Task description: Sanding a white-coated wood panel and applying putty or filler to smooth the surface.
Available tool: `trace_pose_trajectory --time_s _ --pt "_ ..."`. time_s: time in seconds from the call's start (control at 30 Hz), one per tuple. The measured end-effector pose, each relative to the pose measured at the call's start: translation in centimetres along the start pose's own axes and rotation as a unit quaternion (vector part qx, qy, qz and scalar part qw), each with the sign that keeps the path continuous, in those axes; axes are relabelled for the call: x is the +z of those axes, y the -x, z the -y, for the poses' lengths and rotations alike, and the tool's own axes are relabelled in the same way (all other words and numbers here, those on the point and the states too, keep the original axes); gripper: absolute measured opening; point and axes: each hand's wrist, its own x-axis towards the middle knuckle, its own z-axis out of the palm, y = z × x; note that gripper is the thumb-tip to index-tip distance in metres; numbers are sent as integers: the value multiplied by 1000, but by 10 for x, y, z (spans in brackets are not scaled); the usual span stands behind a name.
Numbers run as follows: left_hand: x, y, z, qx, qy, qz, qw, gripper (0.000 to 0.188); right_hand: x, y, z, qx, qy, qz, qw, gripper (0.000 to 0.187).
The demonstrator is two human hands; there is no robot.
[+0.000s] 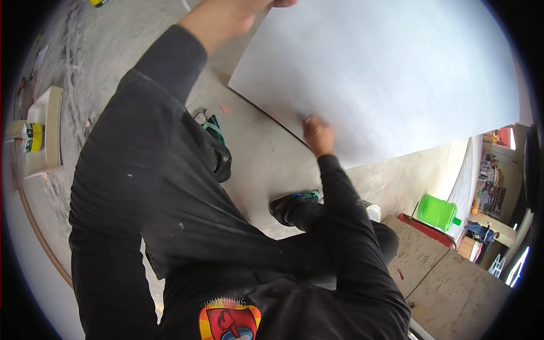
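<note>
A large, flat pale grey panel (391, 73) fills the upper right, its near corner and lower edge facing me. My right hand (319, 135) is closed in a fist over the panel near that lower edge, thumb upward. Whatever may be inside its fingers is hidden, and a dark, soft patch shows on the panel around it. My left hand (229, 18) reaches to the top of the view beside the panel's left edge. It is blurred and cut off by the frame, with only a bit of its fingers showing against the panel.
My shoes stand on the stained concrete floor (249, 147) below the panel. Right of them are a pale bucket (372, 212), a bright green water jug (437, 212) and speckled boards (453, 289). At far left, a cream tray (52, 130) holds a yellow-labelled can (34, 137). A person (481, 231) is farther off.
</note>
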Motion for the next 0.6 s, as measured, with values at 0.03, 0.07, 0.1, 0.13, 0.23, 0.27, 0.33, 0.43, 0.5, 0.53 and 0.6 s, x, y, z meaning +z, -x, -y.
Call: trace_pose_trajectory --time_s 0.03,0.07,0.1,0.13,0.23,0.27,0.33,0.43,0.5,0.53,0.6 --pt "1 2 0 10 -2 10 1000 27 18 29 1 -12 49 110 993 15" --pt "-1 3 5 41 30 40 998 28 28 54 -1 25 33 153 987 15" --pt "0 2 3 43 26 32 998 28 28 61 8 92 14 156 983 14" --pt "9 2 -1 15 30 16 999 28 22 49 3 84 31 88 992 15" --pt "3 8 -6 6 8 13 1000 29 -44 -57 -8 45 -15 -218 975 22" --pt "-3 9 -5 31 -11 23 999 28 -93 -97 -9 121 9 -186 975 21" --pt "-4 2 -4 9 -15 16 1000 28 -186 -148 15 132 -124 -416 891 31" --pt "3 -9 -1 -2 -1 15 1000 28 -211 -169 -11 153 -196 -418 874 31" --pt "6 -12 6 7 20 27 999 28 -172 -150 -6 114 -172 -294 933 23" --pt "12 -15 8 9 27 28 999 28 -139 -130 -13 69 -130 -198 969 21" --pt "18 -17 12 19 37 43 998 28 -73 -78 -10 35 5 -16 999 26"
